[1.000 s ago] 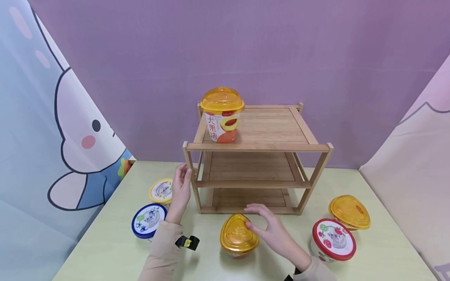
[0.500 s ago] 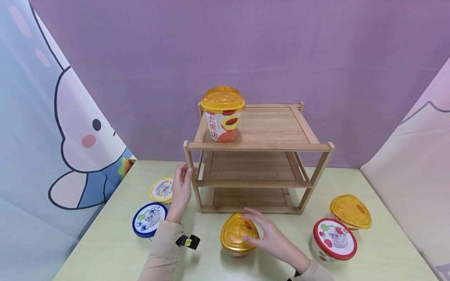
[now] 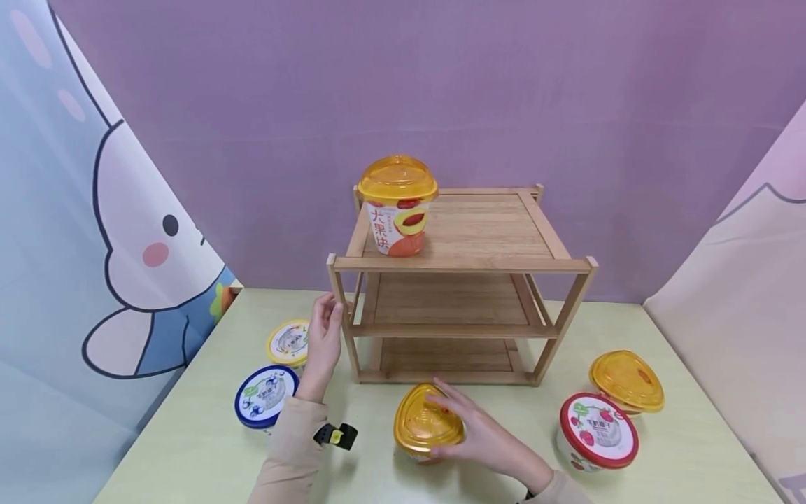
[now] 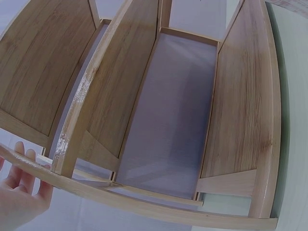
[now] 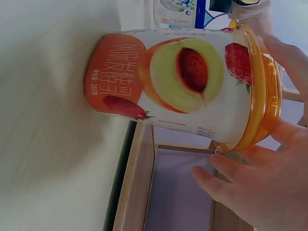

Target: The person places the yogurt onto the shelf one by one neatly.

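A yogurt cup point(image 3: 423, 423) with a clear orange lid stands upright on the table in front of the rack. My right hand point(image 3: 485, 432) is at the lid's right side, thumb toward the near edge and fingers toward the far edge. In the right wrist view, fingers point(image 5: 226, 174) spread alongside the lid of the cup point(image 5: 183, 79), which shows peach and strawberry prints. My left hand point(image 3: 324, 343) holds the left front post of the three-tier wooden rack point(image 3: 462, 263); its fingertips point(image 4: 19, 147) show past the post in the left wrist view.
A similar yogurt cup point(image 3: 399, 210) stands on the top tier, at left. Left of the rack are a yellow-lidded tub point(image 3: 290, 341) and a blue-lidded tub point(image 3: 267, 395). To the right sit a red-lidded tub point(image 3: 598, 430) and another orange-lidded cup point(image 3: 626, 380).
My right hand has moved slightly left and nearer, its thumb and fingers now straddling the orange lid. The left hand and the cup have stayed put.
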The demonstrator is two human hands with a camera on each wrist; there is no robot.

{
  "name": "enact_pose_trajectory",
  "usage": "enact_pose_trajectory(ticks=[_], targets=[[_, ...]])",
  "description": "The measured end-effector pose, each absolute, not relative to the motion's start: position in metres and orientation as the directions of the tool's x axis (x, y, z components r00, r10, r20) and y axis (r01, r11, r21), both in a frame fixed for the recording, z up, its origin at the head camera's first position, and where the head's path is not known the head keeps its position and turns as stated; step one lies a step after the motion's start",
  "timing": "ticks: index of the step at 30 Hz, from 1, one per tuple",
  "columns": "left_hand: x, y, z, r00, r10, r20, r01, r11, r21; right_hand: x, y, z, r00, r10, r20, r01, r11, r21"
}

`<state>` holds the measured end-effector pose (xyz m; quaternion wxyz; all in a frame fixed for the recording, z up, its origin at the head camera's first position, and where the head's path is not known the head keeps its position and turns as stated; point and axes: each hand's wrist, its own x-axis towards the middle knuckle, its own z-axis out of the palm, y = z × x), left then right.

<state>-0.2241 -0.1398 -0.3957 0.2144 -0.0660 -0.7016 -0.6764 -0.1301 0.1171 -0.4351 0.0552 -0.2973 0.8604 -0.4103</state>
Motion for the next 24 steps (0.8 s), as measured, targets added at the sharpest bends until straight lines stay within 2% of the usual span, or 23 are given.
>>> enact_pose_trajectory(ticks=[10, 16, 24], targets=[[-0.224, -0.140, -0.395, -0.910, -0.189, 0.369, 0.356, 0.097, 0.929, -0.128, 0.116, -0.440, -0.826, -0.542, 0.155, -0.470, 0.510, -0.720], [-0.225, -0.141, -0.395, -0.915, -0.191, 0.356, 0.341, 0.107, 0.934, -0.125, 0.113, -0.444, -0.855, -0.475, 0.207, -0.470, 0.542, -0.697], [-0.224, -0.140, -0.395, -0.915, -0.192, 0.354, 0.337, 0.116, 0.934, -0.118, 0.106, -0.444, -0.896, -0.400, 0.195, -0.410, 0.574, -0.708]])
